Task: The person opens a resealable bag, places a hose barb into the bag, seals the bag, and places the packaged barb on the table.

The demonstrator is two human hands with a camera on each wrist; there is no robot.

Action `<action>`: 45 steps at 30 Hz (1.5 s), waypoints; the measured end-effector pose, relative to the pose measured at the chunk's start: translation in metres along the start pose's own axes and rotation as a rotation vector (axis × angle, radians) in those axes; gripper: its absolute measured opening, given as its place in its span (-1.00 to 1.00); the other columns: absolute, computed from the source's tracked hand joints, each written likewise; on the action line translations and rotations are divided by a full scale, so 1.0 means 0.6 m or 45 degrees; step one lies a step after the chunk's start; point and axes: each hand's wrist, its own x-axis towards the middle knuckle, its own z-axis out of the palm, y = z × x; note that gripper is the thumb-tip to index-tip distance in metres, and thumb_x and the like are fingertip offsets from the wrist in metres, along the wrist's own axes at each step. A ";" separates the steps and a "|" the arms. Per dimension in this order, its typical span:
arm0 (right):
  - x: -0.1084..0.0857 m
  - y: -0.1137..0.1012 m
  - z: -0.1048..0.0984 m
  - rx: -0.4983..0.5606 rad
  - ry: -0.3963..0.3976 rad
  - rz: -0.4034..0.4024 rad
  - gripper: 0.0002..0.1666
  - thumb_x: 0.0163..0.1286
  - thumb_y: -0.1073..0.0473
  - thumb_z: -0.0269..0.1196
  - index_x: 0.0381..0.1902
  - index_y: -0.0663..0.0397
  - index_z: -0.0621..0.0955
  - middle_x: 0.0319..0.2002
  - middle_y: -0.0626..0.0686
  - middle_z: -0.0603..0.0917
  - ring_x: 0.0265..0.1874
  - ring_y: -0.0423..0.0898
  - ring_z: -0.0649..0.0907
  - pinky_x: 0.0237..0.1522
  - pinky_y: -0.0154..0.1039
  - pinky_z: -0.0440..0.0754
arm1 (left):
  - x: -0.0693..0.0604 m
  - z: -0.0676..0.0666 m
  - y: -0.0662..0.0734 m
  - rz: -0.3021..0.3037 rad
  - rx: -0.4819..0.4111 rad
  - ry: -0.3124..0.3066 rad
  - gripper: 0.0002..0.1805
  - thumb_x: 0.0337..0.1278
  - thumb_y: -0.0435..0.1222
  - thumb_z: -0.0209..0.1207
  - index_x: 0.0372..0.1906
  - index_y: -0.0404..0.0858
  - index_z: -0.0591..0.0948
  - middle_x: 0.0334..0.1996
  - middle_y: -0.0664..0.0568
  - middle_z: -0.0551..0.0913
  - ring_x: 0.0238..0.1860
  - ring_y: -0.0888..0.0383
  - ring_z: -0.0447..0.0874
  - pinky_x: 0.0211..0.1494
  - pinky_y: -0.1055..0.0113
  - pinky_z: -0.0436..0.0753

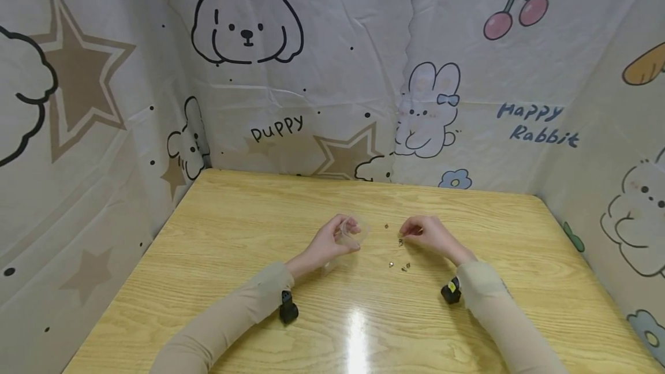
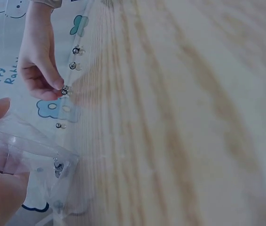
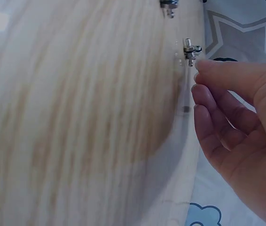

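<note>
My left hand (image 1: pixel 329 241) holds a clear, creased plastic bag (image 2: pixel 25 146), its opening facing right in the head view. Small shiny metal pieces (image 2: pixel 58 167) show through or beside the film; I cannot tell whether they lie inside. To the right, my right hand (image 1: pixel 428 235) pinches a small metal fitting (image 3: pixel 189 52) between thumb and fingertips, low over the table. The fitting looks like a short threaded stem with a side knob. More metal fittings lie loose nearby: one (image 1: pixel 387 226) behind, and several (image 1: pixel 407 265) nearer the front.
The wood-grain table (image 1: pixel 234 218) stands against a printed cloth (image 1: pixel 332 74) hanging at the back and both sides. Black wrist cameras (image 1: pixel 288 308) sit on both forearms. A bright light reflection (image 1: pixel 357 339) lies on the table's front part.
</note>
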 end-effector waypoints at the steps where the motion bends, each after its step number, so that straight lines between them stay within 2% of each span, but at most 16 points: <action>1: 0.000 0.002 0.001 0.001 -0.011 0.002 -0.90 0.24 0.37 0.34 -0.26 0.17 0.71 -0.31 0.06 0.76 -0.32 -0.21 0.65 -0.23 -0.41 0.65 | 0.000 0.000 -0.001 0.002 0.000 -0.001 -0.49 0.13 -0.46 0.33 0.18 -0.32 0.44 0.13 -0.24 0.61 0.27 -0.13 0.53 0.57 -0.13 0.24; 6: 0.002 0.006 0.005 -0.019 -0.040 -0.018 -0.90 0.23 0.36 0.35 -0.28 0.15 0.72 -0.33 0.05 0.76 -0.35 -0.22 0.64 -0.27 -0.41 0.63 | 0.000 0.000 -0.001 0.010 0.010 -0.004 -0.50 0.13 -0.45 0.33 0.18 -0.33 0.44 0.13 -0.25 0.61 0.27 -0.14 0.53 0.56 -0.14 0.25; 16: 0.002 0.005 0.009 -0.105 -0.017 -0.019 -0.94 0.25 0.31 0.36 -0.32 0.09 0.75 -0.33 0.01 0.76 -0.35 -0.24 0.61 -0.29 -0.41 0.59 | 0.006 0.000 -0.002 -0.025 0.011 -0.013 -0.47 0.13 -0.50 0.30 0.20 -0.43 0.41 0.15 -0.35 0.57 0.29 -0.22 0.49 0.55 -0.20 0.23; 22: 0.002 0.004 0.013 -0.122 -0.009 -0.031 -0.93 0.27 0.26 0.36 -0.31 0.16 0.72 -0.37 -0.02 0.73 -0.39 -0.28 0.59 -0.32 -0.43 0.59 | 0.001 0.000 -0.001 -0.012 0.011 -0.005 -0.47 0.13 -0.47 0.32 0.20 -0.36 0.43 0.16 -0.28 0.59 0.29 -0.16 0.51 0.56 -0.17 0.23; 26: 0.003 -0.001 0.013 -0.099 -0.009 -0.018 -0.91 0.31 0.23 0.33 -0.30 0.15 0.70 -0.35 -0.01 0.74 -0.36 -0.27 0.61 -0.27 -0.42 0.63 | 0.000 0.000 0.000 -0.007 0.010 -0.005 -0.49 0.14 -0.44 0.33 0.18 -0.33 0.44 0.14 -0.24 0.60 0.27 -0.12 0.53 0.56 -0.15 0.24; 31: 0.006 -0.019 0.006 -0.047 0.029 -0.033 -0.95 0.31 0.29 0.30 -0.29 0.14 0.70 -0.32 0.03 0.75 -0.32 -0.21 0.66 -0.20 -0.37 0.70 | 0.000 0.000 -0.002 -0.012 0.015 -0.001 -0.49 0.15 -0.42 0.33 0.19 -0.30 0.44 0.14 -0.22 0.61 0.27 -0.11 0.53 0.56 -0.14 0.25; 36: 0.014 -0.044 -0.005 -0.022 0.087 -0.120 -0.95 0.31 0.31 0.31 -0.28 0.18 0.70 -0.32 0.05 0.77 -0.34 -0.21 0.67 -0.23 -0.36 0.72 | -0.001 -0.001 0.000 -0.023 0.009 0.012 -0.47 0.13 -0.43 0.34 0.20 -0.30 0.44 0.14 -0.21 0.62 0.28 -0.10 0.54 0.57 -0.12 0.25; 45: 0.028 -0.111 -0.025 -0.028 0.116 -0.272 -0.94 0.33 0.27 0.32 -0.25 0.07 0.70 -0.30 -0.03 0.76 -0.32 -0.24 0.69 -0.17 -0.29 0.74 | 0.003 0.001 -0.003 -0.010 -0.023 0.028 -0.47 0.11 -0.48 0.33 0.20 -0.35 0.43 0.15 -0.26 0.60 0.27 -0.15 0.54 0.55 -0.16 0.26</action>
